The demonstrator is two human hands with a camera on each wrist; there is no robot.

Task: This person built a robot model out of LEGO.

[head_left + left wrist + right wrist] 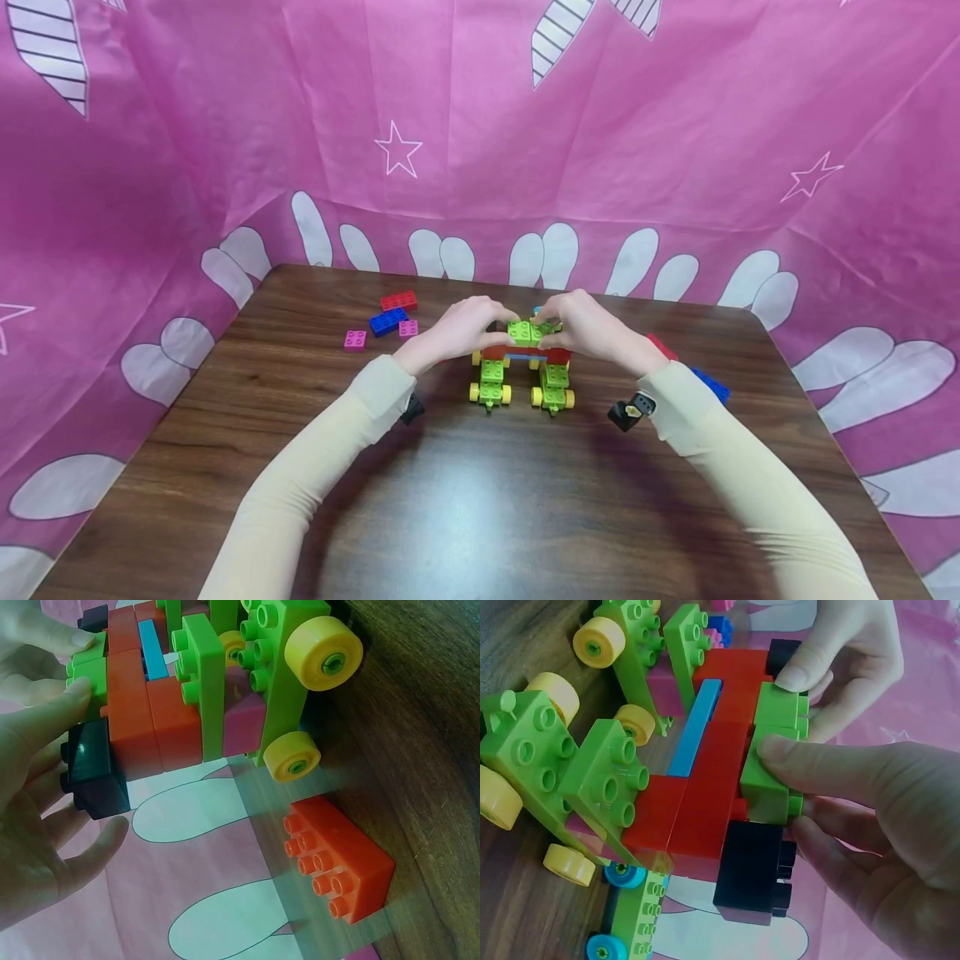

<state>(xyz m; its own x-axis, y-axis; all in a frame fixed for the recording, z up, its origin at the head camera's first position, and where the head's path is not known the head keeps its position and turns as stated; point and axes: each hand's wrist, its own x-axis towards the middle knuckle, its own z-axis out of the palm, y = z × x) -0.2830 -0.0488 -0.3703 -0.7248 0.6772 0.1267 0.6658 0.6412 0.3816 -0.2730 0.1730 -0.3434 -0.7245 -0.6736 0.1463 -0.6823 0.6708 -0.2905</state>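
Observation:
A toy-brick structure stands on two green wheeled bases [491, 393] with yellow wheels. Across them run red bricks [712, 791] with a thin blue piece [696, 727] below. Two light green bricks sit side by side on top. My left hand [463, 328] pinches the left green brick [777, 705], its thumb on the near face. On the other green brick [767, 778], my right hand [592, 327] has a pinch grip, thumb in front and fingers behind. Black bricks [750, 866] flank the green pair, the left one [97, 769] close to my left fingers.
To the left on the wooden table [465, 500] lie a red brick [398, 300], a blue brick [387, 322] and two pink bricks [355, 340]. Another blue brick [711, 386] lies beside my right forearm. A green base with blue wheels [636, 915] stands behind the structure.

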